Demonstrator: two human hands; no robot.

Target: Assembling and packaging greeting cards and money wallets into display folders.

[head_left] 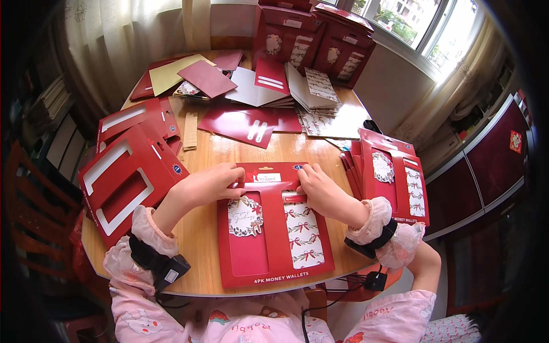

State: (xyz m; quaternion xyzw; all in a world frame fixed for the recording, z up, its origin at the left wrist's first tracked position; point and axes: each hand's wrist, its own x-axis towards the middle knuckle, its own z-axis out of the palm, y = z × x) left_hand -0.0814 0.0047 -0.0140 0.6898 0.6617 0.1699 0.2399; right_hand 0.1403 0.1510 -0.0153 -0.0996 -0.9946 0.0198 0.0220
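Observation:
A red card sleeve pack (273,260) with two windows lies flat on the wooden table (200,251) in front of me. One window shows a wreath card, the other a bow-patterned card. My left hand (210,184) presses on the pack's top left corner, fingers curled down on it. My right hand (320,188) presses on the top right part, fingers bent over the centre strip. Both wrists wear black bands with small devices.
Empty red window sleeves (123,171) are stacked at the left. Finished packs (394,177) lean at the right. Loose red, white, gold and patterned cards (251,86) cover the far side, with red boxes (311,43) behind them. A window and curtains lie beyond.

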